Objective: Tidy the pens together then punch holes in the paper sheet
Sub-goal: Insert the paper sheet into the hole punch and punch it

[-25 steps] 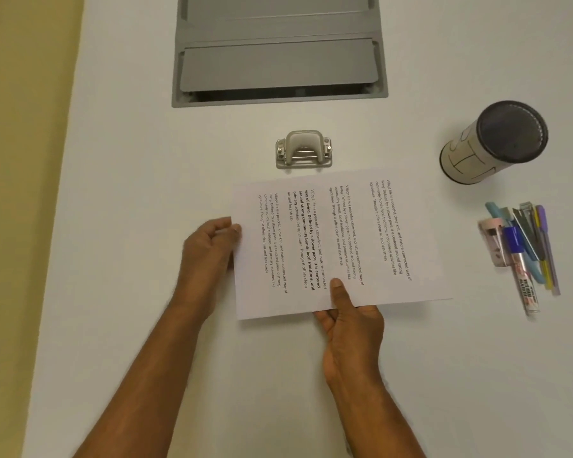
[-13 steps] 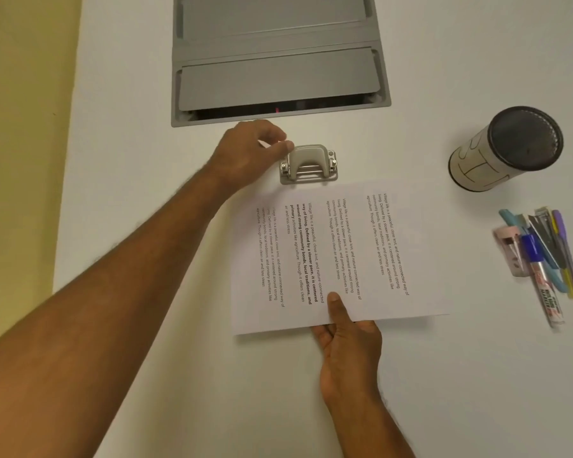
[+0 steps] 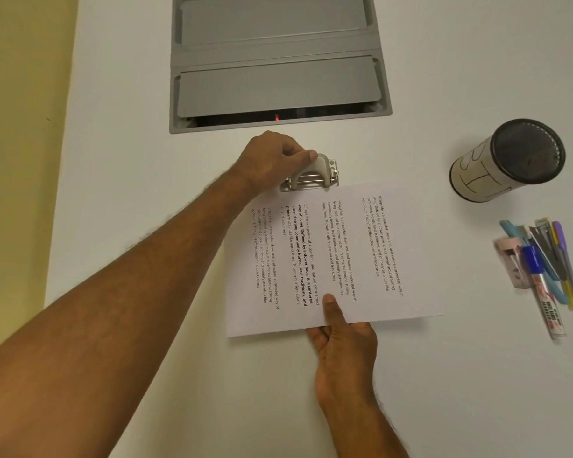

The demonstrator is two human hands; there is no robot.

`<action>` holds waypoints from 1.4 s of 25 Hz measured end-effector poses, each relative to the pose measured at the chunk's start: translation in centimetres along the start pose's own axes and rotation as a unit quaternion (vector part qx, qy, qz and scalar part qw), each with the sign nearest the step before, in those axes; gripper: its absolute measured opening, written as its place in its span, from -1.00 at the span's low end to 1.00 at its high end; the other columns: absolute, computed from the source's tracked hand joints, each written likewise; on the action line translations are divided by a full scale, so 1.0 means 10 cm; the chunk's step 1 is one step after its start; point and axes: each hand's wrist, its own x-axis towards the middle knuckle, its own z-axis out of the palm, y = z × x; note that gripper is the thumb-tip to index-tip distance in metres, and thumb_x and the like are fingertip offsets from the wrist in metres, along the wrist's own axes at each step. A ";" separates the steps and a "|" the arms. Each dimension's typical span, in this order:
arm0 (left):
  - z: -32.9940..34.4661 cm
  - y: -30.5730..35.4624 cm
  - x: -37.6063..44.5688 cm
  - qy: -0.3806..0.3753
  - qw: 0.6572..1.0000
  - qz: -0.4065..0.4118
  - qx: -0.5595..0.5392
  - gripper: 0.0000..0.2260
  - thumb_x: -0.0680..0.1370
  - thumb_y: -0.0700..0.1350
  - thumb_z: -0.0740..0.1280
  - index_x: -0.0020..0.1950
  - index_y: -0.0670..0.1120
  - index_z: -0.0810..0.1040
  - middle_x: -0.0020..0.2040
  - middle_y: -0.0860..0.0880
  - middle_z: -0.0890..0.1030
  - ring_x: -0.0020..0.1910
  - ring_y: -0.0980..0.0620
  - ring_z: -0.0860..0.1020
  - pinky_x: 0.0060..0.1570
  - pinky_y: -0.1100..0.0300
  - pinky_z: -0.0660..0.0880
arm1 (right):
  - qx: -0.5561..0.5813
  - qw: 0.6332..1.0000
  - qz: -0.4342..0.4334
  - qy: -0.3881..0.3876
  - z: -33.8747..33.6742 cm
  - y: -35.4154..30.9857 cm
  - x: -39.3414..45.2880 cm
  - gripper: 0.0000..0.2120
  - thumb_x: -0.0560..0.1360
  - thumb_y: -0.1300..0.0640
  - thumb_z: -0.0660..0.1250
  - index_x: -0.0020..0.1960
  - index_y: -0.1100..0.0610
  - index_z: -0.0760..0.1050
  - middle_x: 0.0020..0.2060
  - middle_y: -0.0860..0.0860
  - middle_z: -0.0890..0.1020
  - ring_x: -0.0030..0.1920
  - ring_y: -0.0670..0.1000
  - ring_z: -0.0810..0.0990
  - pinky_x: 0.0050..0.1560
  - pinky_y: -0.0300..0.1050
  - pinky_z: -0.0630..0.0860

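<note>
Our left hand, which half a second ago only touched the hole punch, now has its fingers curled closed over the lever, toward the far edge of the tabletop. Our right hand pinches the near edge of the paper sheet, thumb on top, with the far edge meeting the punch's mouth. The pens lie bunched beside the pen holder by the right edge, so we judge tidying done and pressing next.
</note>
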 end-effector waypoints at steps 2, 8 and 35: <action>0.01 0.00 0.02 -0.005 1.000 0.001 0.012 -0.69 0.63 0.12 0.35 0.15 -0.07 0.73 0.04 0.05 0.66 0.04 0.05 0.56 0.02 0.16 0.42 | 0.005 1.000 0.000 -0.001 0.02 0.00 0.01 -0.70 0.56 0.27 0.45 0.24 0.02 0.62 0.03 0.00 0.78 0.01 0.03 0.78 -0.16 -0.11 0.71; 0.02 -0.02 0.09 -0.018 1.000 -0.006 0.024 -0.69 0.63 0.14 0.34 0.15 -0.04 0.72 0.00 0.06 0.66 0.00 0.06 0.57 0.01 0.15 0.47 | 0.012 1.000 0.006 -0.001 0.09 -0.02 0.05 -0.71 0.56 0.27 0.45 0.24 0.05 0.62 0.02 0.02 0.79 -0.01 0.04 0.79 -0.17 -0.10 0.71; -0.03 -0.01 0.11 -0.056 0.998 -0.042 0.004 -0.71 0.59 0.18 0.39 0.09 -0.01 0.71 0.01 0.02 0.70 0.00 0.01 0.65 0.04 0.06 0.60 | -0.005 1.000 0.020 -0.001 0.26 -0.04 0.19 -0.72 0.55 0.24 0.47 0.23 0.02 0.62 0.00 -0.03 0.79 -0.03 0.01 0.79 -0.19 -0.11 0.71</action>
